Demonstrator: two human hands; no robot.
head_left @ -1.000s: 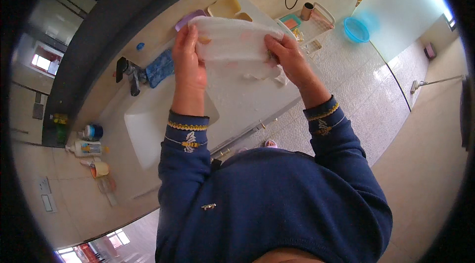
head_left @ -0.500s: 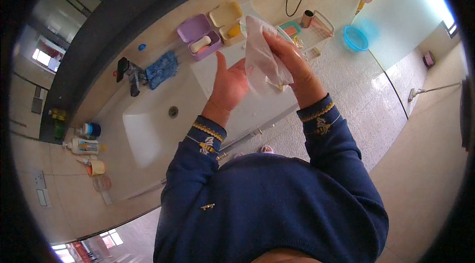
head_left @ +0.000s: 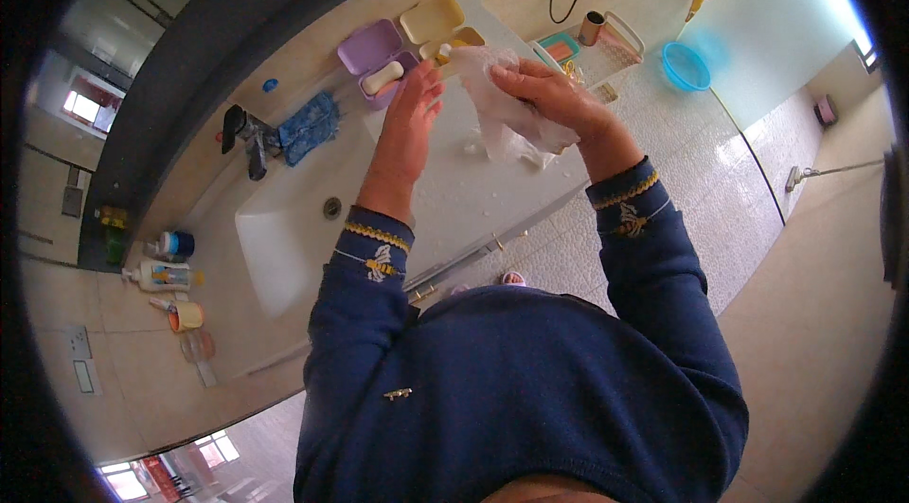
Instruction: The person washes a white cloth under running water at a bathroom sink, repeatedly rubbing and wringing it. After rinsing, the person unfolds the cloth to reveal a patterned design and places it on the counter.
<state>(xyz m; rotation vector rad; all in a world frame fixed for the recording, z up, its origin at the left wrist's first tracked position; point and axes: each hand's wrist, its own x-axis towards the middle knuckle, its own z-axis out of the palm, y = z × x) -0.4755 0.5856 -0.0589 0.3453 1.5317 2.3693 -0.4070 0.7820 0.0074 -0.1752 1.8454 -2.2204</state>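
My right hand [head_left: 561, 105] grips a crumpled piece of thin, translucent whitish plastic [head_left: 502, 96] above the counter right of the sink. Whether it is a bag or a sheet I cannot tell. My left hand [head_left: 409, 124] is raised beside it, fingers stretched upward, holding nothing. Just behind the left fingertips stands an open purple soap box [head_left: 372, 50] with a whitish soap bar [head_left: 383, 78] in it. To its right is an open yellow soap box [head_left: 432, 20], its tray partly hidden by the plastic.
A white sink [head_left: 275, 257] lies to the left, with a dark faucet [head_left: 252, 145] and a wet blue cloth [head_left: 310, 129]. Bottles [head_left: 166, 276] and an orange-rimmed cup [head_left: 187, 315] line the left wall. At the right are a white basket [head_left: 620, 48] and a blue basin [head_left: 686, 66].
My left hand has moved left and up, away from the plastic, and its fingers have straightened. The plastic has gone from spread out to crumpled in my right hand, which has shifted slightly.
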